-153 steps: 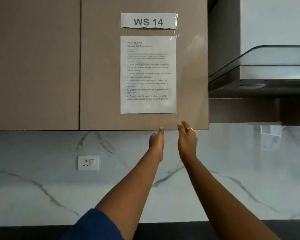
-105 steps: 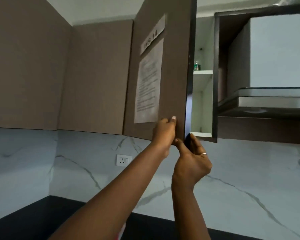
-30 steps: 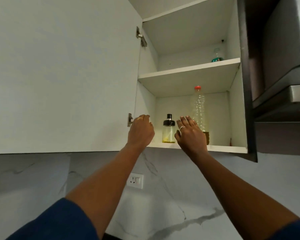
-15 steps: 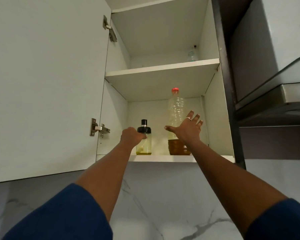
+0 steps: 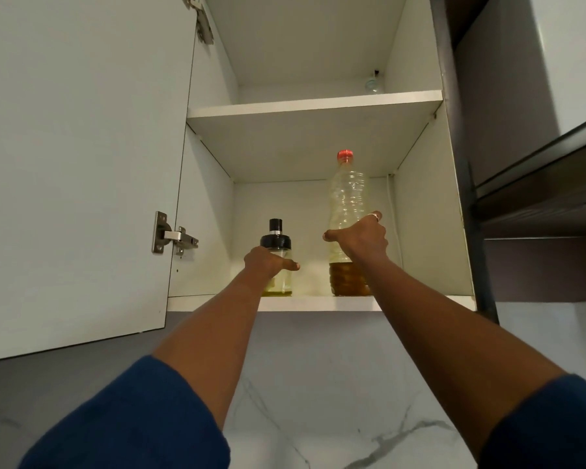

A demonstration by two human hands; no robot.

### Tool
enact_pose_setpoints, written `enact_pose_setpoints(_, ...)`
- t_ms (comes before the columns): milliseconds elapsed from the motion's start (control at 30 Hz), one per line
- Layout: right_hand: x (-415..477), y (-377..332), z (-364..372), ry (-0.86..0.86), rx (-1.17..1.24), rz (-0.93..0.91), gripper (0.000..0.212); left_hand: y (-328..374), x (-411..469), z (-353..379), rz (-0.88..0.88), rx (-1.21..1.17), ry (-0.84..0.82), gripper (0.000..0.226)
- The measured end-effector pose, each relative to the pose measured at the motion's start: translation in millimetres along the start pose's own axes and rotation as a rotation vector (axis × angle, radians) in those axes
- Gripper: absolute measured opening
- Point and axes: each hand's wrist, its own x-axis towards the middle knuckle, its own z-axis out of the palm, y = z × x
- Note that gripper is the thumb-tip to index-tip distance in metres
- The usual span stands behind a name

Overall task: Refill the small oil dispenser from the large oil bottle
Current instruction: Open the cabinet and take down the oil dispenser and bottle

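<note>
Overhead, a white wall cabinet [image 5: 430, 231], its broad flat door [image 5: 82, 164] swung open to the left. Below, a white marble wall [image 5: 335, 384] with grey veins; to the right, a dark range hood [image 5: 538, 184]. Two bare forearms in dark blue sleeves [image 5: 132, 424] reaching up to the lower shelf [image 5: 318, 303]. Right of centre on that shelf, upright, the tall clear plastic oil bottle [image 5: 348, 198] with a red screw cap, amber oil only in its bottom part. Just to its left and apart from it, the small clear glass oil dispenser [image 5: 281, 282] with a black lid, also upright on the shelf, a thin yellow layer at its base. Round the bottle's middle, the right hand [image 5: 362, 240], fingers curled in a grasp, thumb on the left side, a ring on one finger. Round the dispenser's glass body just under the lid, the left hand [image 5: 268, 264], clasping it, thumb laid across the front. On the door's inner face, a metal hinge [image 5: 173, 236]. Far back right on the upper shelf [image 5: 315, 104], a small clear object [image 5: 372, 83], too faint to identify.
</note>
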Motion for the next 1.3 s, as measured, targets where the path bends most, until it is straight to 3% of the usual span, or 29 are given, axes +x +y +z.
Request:
enact_pose_setpoints(300, -17, -16, -24, 0.095, 0.038, -0.088, 0.090, 10, -10, -26, 0.034, -0.144, -0.080, 0.063)
enact_pose_setpoints(733, -97, -45, -86, 0.004, 0.062, -0.125, 0.092, 42, -111, -75, 0.107, -0.191, -0.139, 0.066)
enact_pose_setpoints(1033, -190, -13, -122, -0.105, 0.058, -0.017, 0.090, 22, -207, -73, 0.026, -0.163, -0.167, 0.072)
enact_pose_setpoints(1300, -270, 46, -134, -0.208, 0.084, 0.055, 0.076, -34, -280, -57, -0.071, -0.229, -0.206, 0.057)
